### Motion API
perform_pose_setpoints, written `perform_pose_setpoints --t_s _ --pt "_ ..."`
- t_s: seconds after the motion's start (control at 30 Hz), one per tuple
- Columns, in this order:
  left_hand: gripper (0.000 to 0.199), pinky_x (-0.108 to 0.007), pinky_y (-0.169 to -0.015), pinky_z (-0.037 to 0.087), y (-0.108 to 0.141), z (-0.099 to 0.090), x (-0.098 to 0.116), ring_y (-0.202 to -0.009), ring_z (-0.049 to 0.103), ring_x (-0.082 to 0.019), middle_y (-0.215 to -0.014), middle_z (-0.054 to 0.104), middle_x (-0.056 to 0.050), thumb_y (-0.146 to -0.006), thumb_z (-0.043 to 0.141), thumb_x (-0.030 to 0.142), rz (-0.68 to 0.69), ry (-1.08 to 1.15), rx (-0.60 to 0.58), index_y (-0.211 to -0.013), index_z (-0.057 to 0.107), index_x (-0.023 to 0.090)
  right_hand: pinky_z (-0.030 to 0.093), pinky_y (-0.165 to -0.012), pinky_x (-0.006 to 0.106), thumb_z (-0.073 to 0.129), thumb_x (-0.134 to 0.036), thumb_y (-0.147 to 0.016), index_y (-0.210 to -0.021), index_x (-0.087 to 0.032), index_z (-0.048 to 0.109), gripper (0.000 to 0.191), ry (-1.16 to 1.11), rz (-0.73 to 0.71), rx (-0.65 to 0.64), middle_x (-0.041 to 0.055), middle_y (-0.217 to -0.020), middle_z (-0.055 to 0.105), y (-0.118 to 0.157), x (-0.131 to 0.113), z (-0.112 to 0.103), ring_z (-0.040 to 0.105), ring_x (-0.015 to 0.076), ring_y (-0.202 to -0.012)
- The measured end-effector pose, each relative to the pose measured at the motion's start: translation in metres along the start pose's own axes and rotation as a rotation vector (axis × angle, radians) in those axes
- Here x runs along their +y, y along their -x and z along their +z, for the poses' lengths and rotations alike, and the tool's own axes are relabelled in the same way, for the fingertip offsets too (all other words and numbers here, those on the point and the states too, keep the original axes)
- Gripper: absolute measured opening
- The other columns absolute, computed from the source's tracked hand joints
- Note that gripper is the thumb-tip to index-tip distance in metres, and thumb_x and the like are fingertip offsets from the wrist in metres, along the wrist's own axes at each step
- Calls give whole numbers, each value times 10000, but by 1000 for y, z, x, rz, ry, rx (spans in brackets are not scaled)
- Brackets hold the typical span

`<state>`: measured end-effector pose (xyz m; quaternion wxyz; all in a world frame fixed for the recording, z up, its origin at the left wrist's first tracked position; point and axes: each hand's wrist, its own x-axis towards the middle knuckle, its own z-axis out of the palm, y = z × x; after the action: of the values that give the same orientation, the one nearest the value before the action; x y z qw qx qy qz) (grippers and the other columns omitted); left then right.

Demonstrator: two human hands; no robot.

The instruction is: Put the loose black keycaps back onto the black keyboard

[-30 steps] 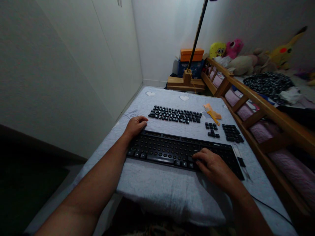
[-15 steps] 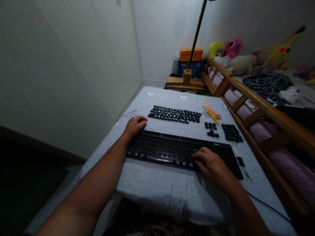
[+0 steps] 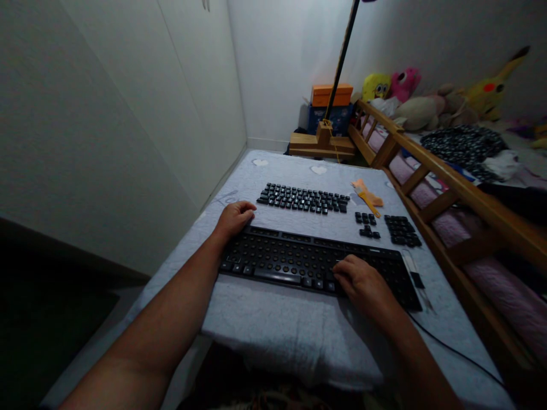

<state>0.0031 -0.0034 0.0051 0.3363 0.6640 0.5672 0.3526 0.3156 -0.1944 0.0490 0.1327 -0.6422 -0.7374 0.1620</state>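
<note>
A black keyboard (image 3: 273, 257) lies on the cloth-covered table with most keycaps off; its spacebar (image 3: 277, 275) and a few bottom-row keys are still in place. Over its right-middle part, my right hand (image 3: 361, 282) pinches with thumb and fingertips together. A thin bright line shows by those fingertips, but what they hold is too small to tell. My left hand (image 3: 236, 218) rests at the keyboard's back left corner, fingers curled and thumb against them; the inside of that hand is hidden. Behind the keyboard, loose black keycaps (image 3: 303, 199) lie in rows.
More keycaps (image 3: 401, 230) sit in blocks at the right. A yellow-handled brush (image 3: 370, 204) lies on an orange cloth (image 3: 376, 199). A slim tool (image 3: 417, 279) is beside the keyboard's right end, and a cable (image 3: 457, 347) trails right. A wooden bed rail (image 3: 453, 171) borders the table.
My right hand has shifted very slightly left, its fingertips drawn closer together. The right forearm has swung left, showing more cable. My left hand and the keyboard stay put.
</note>
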Motion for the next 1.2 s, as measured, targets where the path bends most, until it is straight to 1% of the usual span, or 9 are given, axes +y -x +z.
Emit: perform_pose_setpoints --t_s 0.27,0.6,0.77,0.87,0.97,1.2 --pt "347 -300 -708 489 0 0 0 -708 627 -194 -753 714 -35 -683 572 352 0 -20 5 -924 729 158 431 -752 290 496 -155 -871 -825 -203 687 202 38 44 -52 52 -883 616 -3 -3 -3 588 187 -833" --pt "351 -310 -729 492 -1 -1 1 -713 633 -199 -773 721 -41 -688 565 355 1 -15 -3 -929 727 157 423 -730 285 496 -143 -873 -801 -201 676 202 72 67 -43 56 -863 590 -5 -8 0 582 189 -810" --pt "358 -314 -742 491 -1 -1 1 -733 639 -203 -783 722 -46 -692 562 351 12 -37 6 -938 728 152 438 -732 296 516 -146 -857 -812 -202 645 148 45 76 -6 60 -898 591 -1 -8 3 586 194 -815" --pt "357 -317 -737 492 0 -1 1 -724 637 -203 -774 720 -46 -691 569 354 10 -43 9 -937 731 151 439 -756 304 513 -136 -856 -832 -203 619 127 1 53 27 55 -900 592 2 -4 4 585 198 -840" --pt "353 -323 -754 497 0 0 0 -716 639 -201 -776 722 -48 -688 572 349 3 -24 7 -932 731 150 437 -748 295 505 -119 -850 -819 -200 607 134 -47 37 38 48 -877 586 4 -2 2 580 189 -825" --pt "356 -310 -746 499 -1 0 -1 -723 636 -198 -768 719 -42 -687 566 348 2 -9 1 -937 723 148 448 -741 290 528 -109 -835 -793 -196 660 163 -79 -11 77 39 -856 580 5 2 4 583 177 -802"
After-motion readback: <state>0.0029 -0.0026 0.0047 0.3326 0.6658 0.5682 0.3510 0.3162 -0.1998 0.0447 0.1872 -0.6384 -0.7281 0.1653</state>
